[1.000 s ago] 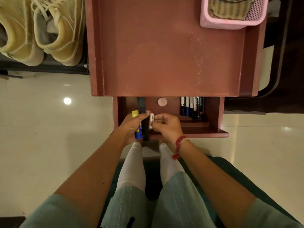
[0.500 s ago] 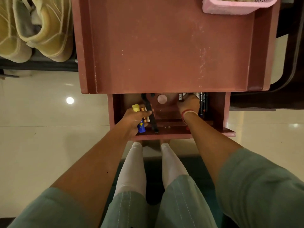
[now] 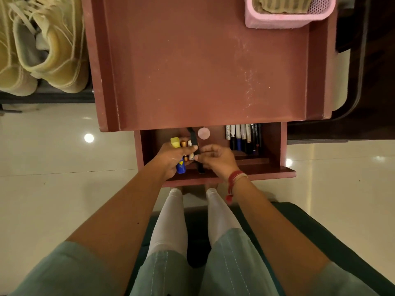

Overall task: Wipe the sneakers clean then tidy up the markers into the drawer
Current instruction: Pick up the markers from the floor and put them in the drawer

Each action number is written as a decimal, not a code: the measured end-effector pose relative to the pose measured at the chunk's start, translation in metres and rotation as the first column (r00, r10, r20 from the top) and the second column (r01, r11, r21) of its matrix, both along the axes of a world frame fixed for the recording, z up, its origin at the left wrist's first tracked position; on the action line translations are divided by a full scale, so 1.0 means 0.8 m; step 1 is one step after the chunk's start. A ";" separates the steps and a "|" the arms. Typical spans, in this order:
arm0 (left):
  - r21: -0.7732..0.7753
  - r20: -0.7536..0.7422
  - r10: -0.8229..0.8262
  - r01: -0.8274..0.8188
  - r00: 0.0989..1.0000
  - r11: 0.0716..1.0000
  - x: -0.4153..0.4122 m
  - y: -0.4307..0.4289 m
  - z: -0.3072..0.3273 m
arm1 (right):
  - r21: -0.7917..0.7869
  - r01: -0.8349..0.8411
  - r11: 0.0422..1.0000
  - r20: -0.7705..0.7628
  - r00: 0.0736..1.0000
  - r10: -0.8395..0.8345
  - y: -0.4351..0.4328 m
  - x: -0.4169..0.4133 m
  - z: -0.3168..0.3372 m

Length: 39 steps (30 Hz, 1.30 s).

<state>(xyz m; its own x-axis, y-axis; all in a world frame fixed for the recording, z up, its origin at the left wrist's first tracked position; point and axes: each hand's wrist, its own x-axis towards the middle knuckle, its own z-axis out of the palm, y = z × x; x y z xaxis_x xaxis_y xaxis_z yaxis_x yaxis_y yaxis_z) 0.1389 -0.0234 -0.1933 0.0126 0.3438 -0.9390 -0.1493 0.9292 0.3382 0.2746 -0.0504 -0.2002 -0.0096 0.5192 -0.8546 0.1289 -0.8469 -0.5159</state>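
The drawer under the reddish table stands pulled out. Several markers lie side by side in its right half. My left hand grips a bundle of markers over the drawer's left half: a blue one with a yellow cap, a gold one, a white one and a black one. My right hand is beside the bundle, thumb and forefinger pinching the black marker. A pair of pale yellow sneakers sits on a dark rack at the upper left.
The reddish table top carries a pink mesh basket with a folded cloth at its far right corner. A round pink disc lies in the drawer's back. Glossy floor lies on both sides; my knees are below the drawer.
My right hand carried a white marker to the row at the drawer's right, left it there, and came back to the bundle. My left hand kept holding the bundle.
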 end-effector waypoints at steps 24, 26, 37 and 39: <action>0.042 0.033 0.196 -0.197 0.980 0.979 -0.050 -0.018 -0.017 | 0.013 -0.040 0.999 0.511 0.859 0.027 0.027 -0.033 -0.068; 0.069 0.050 0.170 -0.173 0.984 0.983 -0.049 -0.019 -0.014 | 0.068 0.065 0.996 0.406 0.910 -0.087 0.023 -0.033 -0.053; 0.107 0.020 0.132 -0.133 0.991 0.985 -0.027 -0.025 -0.008 | 0.097 0.098 0.990 -0.147 0.986 -0.083 -0.010 -0.037 0.004; 0.088 0.060 0.120 -0.125 0.991 0.988 -0.018 -0.025 -0.009 | 0.098 0.108 0.989 -0.101 0.990 -0.098 -0.013 -0.031 0.004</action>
